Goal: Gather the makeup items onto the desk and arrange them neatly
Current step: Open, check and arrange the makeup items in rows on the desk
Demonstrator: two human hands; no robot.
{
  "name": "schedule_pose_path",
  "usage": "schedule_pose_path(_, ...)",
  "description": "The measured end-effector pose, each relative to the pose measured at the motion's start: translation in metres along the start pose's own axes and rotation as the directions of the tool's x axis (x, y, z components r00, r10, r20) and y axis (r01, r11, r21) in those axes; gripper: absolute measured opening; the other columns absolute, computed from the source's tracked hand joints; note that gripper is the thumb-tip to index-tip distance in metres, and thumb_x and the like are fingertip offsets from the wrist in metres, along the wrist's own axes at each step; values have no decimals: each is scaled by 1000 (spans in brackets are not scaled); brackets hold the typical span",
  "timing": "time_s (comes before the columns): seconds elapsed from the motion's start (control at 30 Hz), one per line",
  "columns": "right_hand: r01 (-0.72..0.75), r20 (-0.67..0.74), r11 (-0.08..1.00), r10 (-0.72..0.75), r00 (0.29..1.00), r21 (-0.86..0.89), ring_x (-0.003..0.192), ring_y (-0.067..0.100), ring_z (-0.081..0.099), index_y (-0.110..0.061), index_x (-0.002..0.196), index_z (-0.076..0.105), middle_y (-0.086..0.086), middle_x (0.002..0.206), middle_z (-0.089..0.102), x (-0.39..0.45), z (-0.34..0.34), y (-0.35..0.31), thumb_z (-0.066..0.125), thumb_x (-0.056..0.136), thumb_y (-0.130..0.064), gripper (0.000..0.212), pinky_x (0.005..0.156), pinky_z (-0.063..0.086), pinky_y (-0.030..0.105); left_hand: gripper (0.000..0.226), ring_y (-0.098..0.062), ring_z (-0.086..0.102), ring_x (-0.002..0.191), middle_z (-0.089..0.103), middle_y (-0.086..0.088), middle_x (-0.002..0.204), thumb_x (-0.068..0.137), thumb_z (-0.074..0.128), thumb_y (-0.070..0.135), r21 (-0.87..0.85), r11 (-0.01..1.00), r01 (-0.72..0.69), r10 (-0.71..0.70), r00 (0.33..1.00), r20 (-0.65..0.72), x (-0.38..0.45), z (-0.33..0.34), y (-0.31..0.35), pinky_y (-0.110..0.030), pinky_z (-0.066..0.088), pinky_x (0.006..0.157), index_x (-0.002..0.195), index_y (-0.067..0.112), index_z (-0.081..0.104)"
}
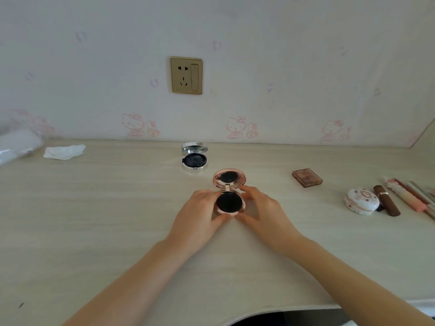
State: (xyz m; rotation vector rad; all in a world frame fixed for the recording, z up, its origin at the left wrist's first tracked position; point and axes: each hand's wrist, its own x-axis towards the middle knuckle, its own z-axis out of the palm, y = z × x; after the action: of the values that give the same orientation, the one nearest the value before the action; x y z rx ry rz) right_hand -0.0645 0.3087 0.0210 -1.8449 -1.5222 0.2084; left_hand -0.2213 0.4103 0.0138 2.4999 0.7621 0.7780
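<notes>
Both hands form the grip: the left hand (200,215) and right hand (263,212) curl their fingers round the base of a pink compact (229,201), one on each side, holding it on the counter (94,220) near the middle. It is round, rose-gold edged, its lid hinged open and tilted back, with a black round pad in the base and a dark reflection in the lid mirror. Just behind it lies a silver compact (195,160), also open, black inside. To the right sit a brown palette (307,177), a white floral case (362,201), a brown tube (387,200) touching it, and pink sticks (409,196). Far left lies a tissue (64,151).
</notes>
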Motion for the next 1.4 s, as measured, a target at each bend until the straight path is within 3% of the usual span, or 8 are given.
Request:
schedule_pose_path(0.33, -32, -15, 991, 31, 999, -131, 109, 23, 52, -20, 125, 58, 1, 120, 62, 60, 8, 29, 63, 90, -25, 36, 83, 29, 18, 40, -13, 44, 117, 62, 9, 107, 89, 57, 49, 119, 992, -50, 49, 999, 5, 60, 15, -24, -28, 42, 93, 119, 23, 61)
schedule_pose_path(0.5, -52, -11, 986, 50, 999, -161, 113, 21, 50, -18, 121, 60, 0, 122, 61, 85, 15, 39, 62, 91, -30, 32, 90, 37, 22, 37, -12, 45, 122, 61, 9, 120, 90, 59, 39, 231, 969, -84, 100, 993, -57, 79, 17, -34, -25, 41, 95, 122, 20, 61)
schedule_pose_path(0.6, -47, -14, 984, 45, 999, -171, 114, 21, 51, -17, 120, 60, 1, 122, 60, 95, 18, 41, 61, 91, -30, 31, 93, 41, 28, 30, -17, 55, 114, 68, 4, 114, 84, 68, 30, 272, 958, -91, 116, 990, -78, 81, 17, -38, -30, 49, 90, 110, 14, 69)
schedule_pose_path(0.73, -39, -14, 982, 37, 999, -187, 114, 20, 52, -17, 120, 59, 1, 122, 60, 105, 21, 44, 59, 92, -30, 31, 93, 41, 26, 22, -18, 64, 104, 74, 0, 102, 72, 80, 19, 346, 932, -108, 148, 985, -91, 82, 21, -43, -25, 52, 82, 92, 10, 76)
schedule_pose_path(0.9, -45, 0, 978, 46, 999, -205, 115, 20, 51, -17, 122, 57, 2, 124, 59, 115, 23, 46, 58, 93, -29, 31, 94, 41, 27, 28, -21, 48, 128, 62, -8, 128, 91, 58, 16, 336, 936, -104, 126, 991, -44, 93, 25, -46, -30, 40, 102, 114, 3, 68)
schedule_pose_path(0.97, -46, -3, 977, 46, 999, -208, 115, 21, 52, -16, 122, 57, 2, 124, 59, 117, 23, 46, 58, 93, -28, 31, 94, 41, 27, 27, -23, 52, 123, 65, -11, 124, 89, 62, 14, 359, 926, -115, 135, 990, -32, 94, 26, -45, -30, 42, 100, 111, 1, 69)
schedule_pose_path(1.13, -44, 2, 976, 46, 999, -213, 116, 21, 51, -15, 123, 57, 3, 125, 58, 118, 22, 47, 55, 95, -24, 30, 94, 42, 28, 31, -17, 70, 87, 75, -2, 88, 52, 91, 15, 393, 908, -144, 170, 985, -31, 95, 25, -43, -22, 54, 73, 80, 10, 77)
schedule_pose_path(1.4, -41, -17, 981, 38, 999, -190, 112, 22, 54, -14, 123, 57, 5, 123, 58, 115, 20, 48, 54, 95, -18, 29, 93, 42, 28, 28, -19, 68, 95, 75, -3, 96, 63, 85, 9, 347, 928, -134, 163, 985, -55, 92, 27, -44, -22, 49, 84, 89, 8, 76)
